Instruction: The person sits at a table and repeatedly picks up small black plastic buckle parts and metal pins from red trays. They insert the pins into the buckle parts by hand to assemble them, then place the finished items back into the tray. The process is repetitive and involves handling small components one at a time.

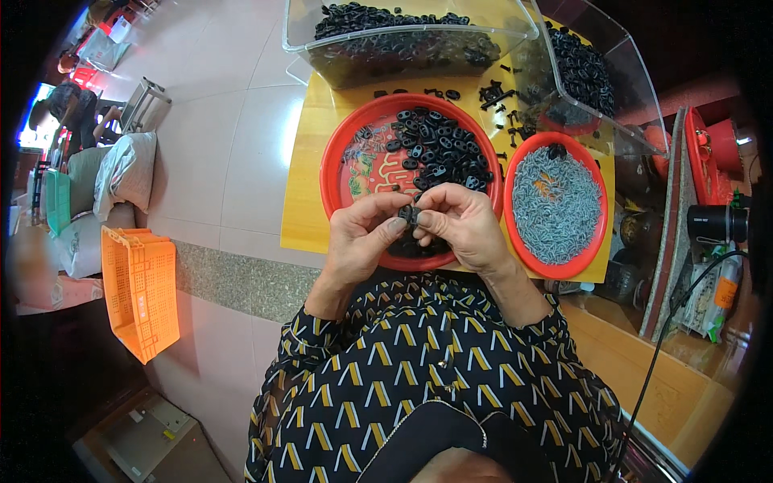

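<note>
Both hands meet over the near edge of a round red tray (332, 153). My left hand (360, 233) and my right hand (467, 225) pinch a small black plastic part (409, 215) between thumbs and fingertips. Its exact shape is mostly covered by the fingers. In the tray lies a heap of oval black plastic pieces with two holes (451, 149), and a few small metal screws (366, 143) sit at its left side. Right of my right hand stands a smaller red tray (531, 262) full of silvery screws (557, 205).
The trays rest on a yellow table (302, 193). Behind them stand a clear bin (411, 40) and another clear bin (612, 105), both holding black parts. Loose black pieces (495, 95) lie between. An orange crate (141, 294) is on the left; a black cable (684, 302) hangs at right.
</note>
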Demonstrator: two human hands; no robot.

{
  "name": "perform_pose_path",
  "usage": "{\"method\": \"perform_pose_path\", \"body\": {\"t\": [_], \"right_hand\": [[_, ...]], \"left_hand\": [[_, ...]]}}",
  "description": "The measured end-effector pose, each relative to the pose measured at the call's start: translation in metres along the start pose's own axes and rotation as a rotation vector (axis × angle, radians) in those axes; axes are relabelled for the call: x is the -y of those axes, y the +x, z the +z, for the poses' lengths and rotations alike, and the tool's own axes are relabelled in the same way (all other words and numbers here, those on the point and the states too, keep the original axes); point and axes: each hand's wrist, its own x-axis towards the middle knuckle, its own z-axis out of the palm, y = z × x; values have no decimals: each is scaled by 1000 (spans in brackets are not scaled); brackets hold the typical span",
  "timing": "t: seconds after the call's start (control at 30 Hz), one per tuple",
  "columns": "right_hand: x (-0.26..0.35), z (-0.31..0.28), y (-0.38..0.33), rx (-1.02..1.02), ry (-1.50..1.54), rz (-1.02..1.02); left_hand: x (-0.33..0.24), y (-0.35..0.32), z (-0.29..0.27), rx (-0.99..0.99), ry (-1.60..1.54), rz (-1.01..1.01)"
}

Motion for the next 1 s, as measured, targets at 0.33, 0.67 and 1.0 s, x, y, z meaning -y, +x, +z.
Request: {"method": "perform_pose_path", "body": {"t": [0.33, 0.67, 1.0], "right_hand": [[-5, -1, 3, 55, 12, -11], [-10, -3, 8, 47, 26, -16], [1, -3, 6, 11, 149, 118]], "left_hand": [[-2, 1, 3, -8, 176, 56], [-2, 5, 6, 3, 379, 151], [10, 3, -8, -57, 108, 62]]}}
